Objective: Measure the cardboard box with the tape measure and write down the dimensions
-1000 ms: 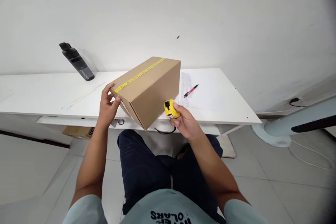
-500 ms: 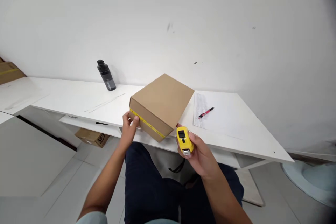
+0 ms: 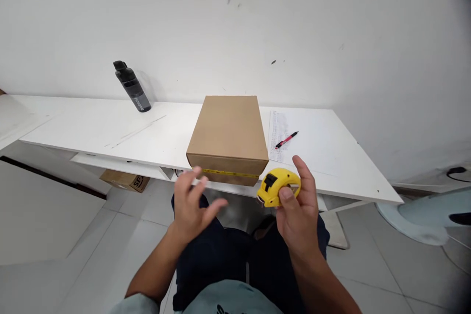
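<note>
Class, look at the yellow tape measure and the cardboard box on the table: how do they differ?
The box is brown, while the tape measure is yellow and black. The box is much bigger than the tape measure. The box sits on the table; the tape measure is in the right hand. Both show yellow: the box has a yellow strip.

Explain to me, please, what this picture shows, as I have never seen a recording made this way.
There is no machine here: a camera worn on a person's head looks forward and down at two bare hands. The right hand holds a yellow tape measure. The left hand is open, near a cardboard box with a yellow strip across its front. On the white table are also a dark bottle, left of the box, and a pen on paper, to its right.
</note>
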`<move>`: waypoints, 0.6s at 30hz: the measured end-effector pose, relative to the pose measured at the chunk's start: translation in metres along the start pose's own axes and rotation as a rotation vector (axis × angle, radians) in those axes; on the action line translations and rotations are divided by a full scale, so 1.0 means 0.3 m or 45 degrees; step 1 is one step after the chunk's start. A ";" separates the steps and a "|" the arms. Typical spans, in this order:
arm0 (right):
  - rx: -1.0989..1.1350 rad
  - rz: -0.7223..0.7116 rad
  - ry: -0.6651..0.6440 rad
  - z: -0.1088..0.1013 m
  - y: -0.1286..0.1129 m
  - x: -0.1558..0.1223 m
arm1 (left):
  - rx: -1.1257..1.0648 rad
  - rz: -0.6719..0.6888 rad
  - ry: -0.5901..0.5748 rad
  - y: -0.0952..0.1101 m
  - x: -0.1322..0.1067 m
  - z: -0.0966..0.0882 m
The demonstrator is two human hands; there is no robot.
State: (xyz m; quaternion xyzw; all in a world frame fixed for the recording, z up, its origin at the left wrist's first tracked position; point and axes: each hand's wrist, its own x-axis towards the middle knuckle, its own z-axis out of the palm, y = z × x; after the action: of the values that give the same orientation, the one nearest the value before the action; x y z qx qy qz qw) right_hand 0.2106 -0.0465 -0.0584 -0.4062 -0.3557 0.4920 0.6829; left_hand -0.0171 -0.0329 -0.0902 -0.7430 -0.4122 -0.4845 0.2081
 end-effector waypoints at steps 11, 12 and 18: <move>-0.109 -0.575 -0.211 0.089 0.021 -0.056 | -0.207 0.618 -0.117 0.081 0.220 -0.081; -0.121 -0.643 -0.218 0.087 0.025 -0.050 | -0.176 0.630 -0.114 0.085 0.227 -0.086; -0.173 -0.802 0.087 0.037 0.002 0.078 | 0.127 0.588 -0.053 -0.070 0.284 -0.086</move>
State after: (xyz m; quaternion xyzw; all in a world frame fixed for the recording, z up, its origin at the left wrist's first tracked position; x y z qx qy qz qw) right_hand 0.2068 -0.0218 -0.0523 -0.3373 -0.4727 0.2178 0.7845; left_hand -0.0321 -0.0043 -0.0048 -0.8162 -0.2589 -0.3877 0.3413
